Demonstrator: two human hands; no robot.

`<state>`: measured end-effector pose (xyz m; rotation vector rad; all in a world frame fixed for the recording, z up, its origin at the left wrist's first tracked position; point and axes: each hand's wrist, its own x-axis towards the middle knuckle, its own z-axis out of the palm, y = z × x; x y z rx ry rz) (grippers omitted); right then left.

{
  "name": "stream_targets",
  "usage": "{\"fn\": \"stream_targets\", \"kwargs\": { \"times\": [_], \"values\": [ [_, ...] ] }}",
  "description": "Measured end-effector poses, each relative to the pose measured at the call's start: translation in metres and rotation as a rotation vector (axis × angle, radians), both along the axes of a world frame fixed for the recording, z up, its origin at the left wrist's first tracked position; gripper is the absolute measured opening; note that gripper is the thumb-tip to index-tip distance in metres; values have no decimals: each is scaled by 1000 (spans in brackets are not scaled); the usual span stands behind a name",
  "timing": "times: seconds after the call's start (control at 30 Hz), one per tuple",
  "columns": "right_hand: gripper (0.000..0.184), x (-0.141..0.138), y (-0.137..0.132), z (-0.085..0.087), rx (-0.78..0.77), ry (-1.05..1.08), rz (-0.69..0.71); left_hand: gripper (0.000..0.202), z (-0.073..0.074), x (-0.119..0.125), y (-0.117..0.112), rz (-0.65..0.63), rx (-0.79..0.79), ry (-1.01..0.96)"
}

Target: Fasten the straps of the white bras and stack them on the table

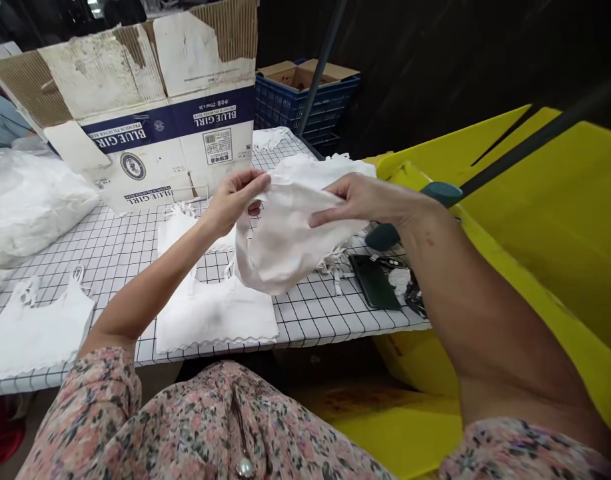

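Note:
A white camisole [290, 240] hangs loosely folded above the table, held up between both hands. My left hand [240, 197] pinches its upper left edge between thumb and fingers. At its right side my right hand [352, 200] grips the cloth, thumb and forefinger showing and the other fingers partly hidden. Just below and to the left, a flat white camisole [215, 317] with thin straps and a wavy hem lies near the table's front edge. Behind the raised cloth rests a pile of white garments [332, 167], mostly covered.
The checked table [120, 247] carries another white camisole [40, 327] and a plastic bag [30, 200] on the left. A cardboard box [175, 127] stands behind. To the right are a dark phone [375, 283], a slanting pole [530, 143] and a yellow bin [545, 220]. Blue crates [295, 100] stand farther back.

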<state>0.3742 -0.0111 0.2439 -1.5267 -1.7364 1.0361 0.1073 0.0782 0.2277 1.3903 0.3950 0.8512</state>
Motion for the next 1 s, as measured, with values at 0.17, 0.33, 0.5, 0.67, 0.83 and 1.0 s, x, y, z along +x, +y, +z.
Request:
{"fn": "stream_targets", "kwargs": {
  "times": [0.17, 0.33, 0.5, 0.67, 0.83, 1.0],
  "values": [
    [43, -10, -1, -22, 82, 229, 104, 28, -3, -36, -7, -2, -174, -5],
    [33, -21, 4, -21, 77, 291, 130, 28, -23, -52, -6, 22, -386, -68],
    [51, -29, 4, -14, 26, 266, 86, 27, -38, -61, 0, 83, -428, -125],
    [49, -63, -2, -32, 476, 128, -316, 31, -36, -53, -12, 141, -364, -186],
    [65, -118, -3, -66, 372, 431, -216, 46, -33, -35, -27, 172, -121, -158],
    [50, -128, 25, -54, 417, 597, -277, 44, -30, -51, -12, 365, 137, -35]
  ]
}}
